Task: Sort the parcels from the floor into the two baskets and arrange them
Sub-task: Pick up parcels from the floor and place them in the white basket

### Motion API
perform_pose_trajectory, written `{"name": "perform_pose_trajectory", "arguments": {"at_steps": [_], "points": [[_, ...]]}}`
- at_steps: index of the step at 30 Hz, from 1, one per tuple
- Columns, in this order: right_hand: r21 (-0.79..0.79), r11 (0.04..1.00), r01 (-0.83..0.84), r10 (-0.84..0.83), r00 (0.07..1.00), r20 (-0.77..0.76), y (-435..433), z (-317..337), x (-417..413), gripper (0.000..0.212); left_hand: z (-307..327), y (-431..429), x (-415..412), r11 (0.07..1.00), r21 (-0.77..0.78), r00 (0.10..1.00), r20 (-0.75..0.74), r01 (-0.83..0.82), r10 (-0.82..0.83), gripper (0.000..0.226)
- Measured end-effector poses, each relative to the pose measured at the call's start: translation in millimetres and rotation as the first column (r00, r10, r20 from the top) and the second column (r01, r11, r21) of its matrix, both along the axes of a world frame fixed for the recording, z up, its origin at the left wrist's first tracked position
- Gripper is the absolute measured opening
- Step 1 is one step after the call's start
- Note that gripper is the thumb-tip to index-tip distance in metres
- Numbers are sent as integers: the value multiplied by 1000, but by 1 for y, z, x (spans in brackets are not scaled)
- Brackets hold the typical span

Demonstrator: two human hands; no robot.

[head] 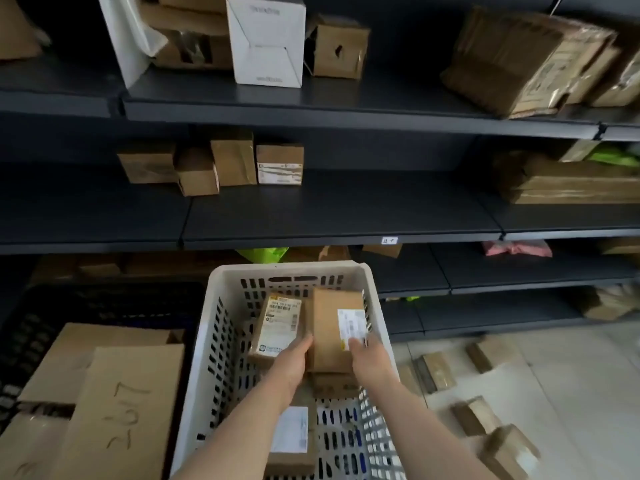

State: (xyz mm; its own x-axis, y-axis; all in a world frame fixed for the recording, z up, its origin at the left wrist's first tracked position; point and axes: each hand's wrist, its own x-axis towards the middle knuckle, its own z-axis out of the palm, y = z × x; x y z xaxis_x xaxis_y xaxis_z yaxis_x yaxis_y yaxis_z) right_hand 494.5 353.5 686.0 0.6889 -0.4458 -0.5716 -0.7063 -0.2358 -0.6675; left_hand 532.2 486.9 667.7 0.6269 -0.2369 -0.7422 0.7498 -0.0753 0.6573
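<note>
Both my hands reach into a white slatted basket [221, 306]. My left hand [294, 362] and my right hand [369, 356] grip a brown cardboard parcel [329, 327] from either side at its near end; it carries a white label on its right face. A labelled parcel [278, 323] leans against the parcel's left side. Another parcel with a white label [294, 441] lies nearer me in the basket, partly under my left arm. To the left, a black basket [31, 334] holds large flat cardboard boxes [117, 410], one marked with handwriting.
Several small brown parcels [474, 415] lie on the pale floor at the right. Dark metal shelves [329, 233] stand right behind the baskets, holding cardboard boxes, a white box [266, 43] and a pink bag [516, 248].
</note>
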Motion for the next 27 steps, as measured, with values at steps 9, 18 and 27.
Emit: {"name": "perform_pose_trajectory", "arguments": {"at_steps": [9, 18, 27], "points": [[50, 991, 121, -126, 985, 117, 13, 25, -36, 47, 15, 6, -2, 997, 82, 996, 93, -5, -3, 38], [-14, 963, 270, -256, 928, 272, -9, 66, -117, 29, 73, -37, -69, 985, 119, 906, 392, 122, -159, 20], [62, 843, 535, -524, 789, 321, -90, 78, -262, 29, 100, -136, -189, 932, 68, 830, 434, 356, -349, 19]]}}
